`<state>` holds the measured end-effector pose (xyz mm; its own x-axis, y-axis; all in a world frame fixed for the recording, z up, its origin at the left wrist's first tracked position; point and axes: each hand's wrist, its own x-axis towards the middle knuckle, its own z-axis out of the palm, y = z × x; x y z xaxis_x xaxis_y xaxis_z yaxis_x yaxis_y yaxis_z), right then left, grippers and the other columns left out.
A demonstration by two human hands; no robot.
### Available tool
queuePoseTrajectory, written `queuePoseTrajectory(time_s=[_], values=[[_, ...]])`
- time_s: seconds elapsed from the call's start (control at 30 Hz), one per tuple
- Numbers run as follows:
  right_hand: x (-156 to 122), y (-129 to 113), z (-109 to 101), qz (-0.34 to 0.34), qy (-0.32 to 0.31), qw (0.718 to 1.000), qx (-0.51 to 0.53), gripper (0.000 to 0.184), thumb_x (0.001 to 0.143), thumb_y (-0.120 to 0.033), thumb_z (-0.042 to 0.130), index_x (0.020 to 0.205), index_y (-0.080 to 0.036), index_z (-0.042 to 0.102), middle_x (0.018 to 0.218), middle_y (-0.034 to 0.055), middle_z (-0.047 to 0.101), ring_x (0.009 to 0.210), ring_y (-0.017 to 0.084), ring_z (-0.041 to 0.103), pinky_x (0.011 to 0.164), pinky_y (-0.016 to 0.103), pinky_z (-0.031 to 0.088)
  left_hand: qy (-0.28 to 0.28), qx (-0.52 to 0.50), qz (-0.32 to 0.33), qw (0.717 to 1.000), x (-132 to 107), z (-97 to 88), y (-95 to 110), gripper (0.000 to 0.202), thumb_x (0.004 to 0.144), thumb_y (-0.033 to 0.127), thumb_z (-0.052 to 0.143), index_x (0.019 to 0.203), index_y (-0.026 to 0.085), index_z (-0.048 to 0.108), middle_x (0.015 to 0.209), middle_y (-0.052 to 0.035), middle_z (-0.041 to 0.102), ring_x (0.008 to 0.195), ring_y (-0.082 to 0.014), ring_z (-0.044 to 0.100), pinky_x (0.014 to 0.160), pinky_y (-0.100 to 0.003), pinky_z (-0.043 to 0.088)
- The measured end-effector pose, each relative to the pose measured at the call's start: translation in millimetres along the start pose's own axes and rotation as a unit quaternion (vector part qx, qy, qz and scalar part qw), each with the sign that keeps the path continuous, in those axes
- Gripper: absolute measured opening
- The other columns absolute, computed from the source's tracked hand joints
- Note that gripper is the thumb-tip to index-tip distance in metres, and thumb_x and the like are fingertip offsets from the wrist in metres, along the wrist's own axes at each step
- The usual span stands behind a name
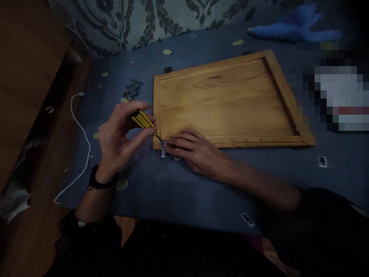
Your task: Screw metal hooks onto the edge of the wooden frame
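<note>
My left hand (118, 134) grips a screwdriver (143, 119) by its yellow and black handle, thumb and fingers around it. Its shaft slants down to the right, and the tip meets a small metal hinge (163, 149) at the near left corner of a framed wooden panel (216, 100). Part of this hinge juts past the panel's near edge. My right hand (196, 152) lies over that edge with fingers stretched out, fingertips touching the hinge's right side; its thumb is hidden. Several small dark holes run along the near rail, right of my right hand.
Loose metal pieces (133, 88) lie on the blue cloth (187, 200) left of the panel. A white cable (86, 138) curves along the left side. A blue plush-like thing (288, 27) rests at the back right, and a blurred-out object (340, 96) lies right of the panel.
</note>
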<state>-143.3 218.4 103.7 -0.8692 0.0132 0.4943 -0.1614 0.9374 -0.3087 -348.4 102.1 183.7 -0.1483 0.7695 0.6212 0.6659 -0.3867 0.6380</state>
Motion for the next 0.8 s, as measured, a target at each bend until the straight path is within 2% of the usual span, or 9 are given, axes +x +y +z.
queuePoseTrajectory(time_s=[0.17, 0.43, 0.53, 0.7, 0.8], values=[[-0.8, 0.0, 0.9, 0.008, -0.005, 1.0, 0.004, 0.04, 0.101, -0.009, 0.043, 0.131, -0.02, 0.067, 0.132, 0.0111, 0.072, 0.126, 0.025, 0.063, 0.106, 0.05, 0.048, 0.0, 0.001, -0.01, 1.0, -0.4, 0.7, 0.8, 0.043, 0.087, 0.025, 0.081, 0.125, 0.04, 0.066, 0.116, 0.0011, 0.068, 0.093, -0.021, 0.078, 0.08, -0.039, 0.071], [-1.1, 0.1, 0.4, 0.003, 0.003, 1.0, 0.009, 0.039, 0.101, -0.009, 0.043, 0.131, -0.017, 0.067, 0.133, 0.0127, 0.072, 0.125, 0.026, 0.062, 0.105, 0.049, 0.049, 0.023, 0.018, 0.0, 1.0, -0.6, 0.8, -2.5, 0.045, 0.078, 0.033, 0.089, 0.118, 0.033, 0.068, 0.108, -0.0006, 0.065, 0.084, -0.0188, 0.075, 0.068, -0.034, 0.067], [-1.1, 0.4, 1.0, 0.0, 0.004, 1.0, 0.008, 0.038, 0.101, -0.01, 0.043, 0.13, -0.017, 0.068, 0.133, 0.0126, 0.072, 0.124, 0.026, 0.063, 0.105, 0.049, 0.049, 0.025, 0.038, -0.005, 0.999, -0.3, -0.9, -2.3, 0.042, 0.08, 0.033, 0.088, 0.117, 0.034, 0.068, 0.104, -0.0001, 0.064, 0.082, -0.0182, 0.074, 0.066, -0.034, 0.065], [-0.9, 0.2, 1.6, 0.001, 0.007, 1.0, 0.005, 0.039, 0.101, -0.01, 0.042, 0.13, -0.018, 0.068, 0.131, 0.0124, 0.073, 0.125, 0.026, 0.063, 0.104, 0.05, 0.05, -0.016, 0.026, -0.036, 0.999, 2.3, -4.8, 2.0, 0.04, 0.088, 0.029, 0.079, 0.124, 0.039, 0.065, 0.107, -0.0016, 0.067, 0.091, -0.0215, 0.074, 0.075, -0.04, 0.067], [-0.8, 0.2, 1.9, 0.003, 0.002, 1.0, 0.007, 0.041, 0.1, -0.009, 0.043, 0.13, -0.019, 0.068, 0.132, 0.0119, 0.072, 0.126, 0.026, 0.063, 0.105, 0.051, 0.049, -0.041, -0.005, -0.025, 0.999, 4.4, -6.4, 3.5, 0.039, 0.09, 0.028, 0.078, 0.126, 0.035, 0.065, 0.103, -0.0029, 0.069, 0.094, -0.0231, 0.075, 0.078, -0.041, 0.067]])
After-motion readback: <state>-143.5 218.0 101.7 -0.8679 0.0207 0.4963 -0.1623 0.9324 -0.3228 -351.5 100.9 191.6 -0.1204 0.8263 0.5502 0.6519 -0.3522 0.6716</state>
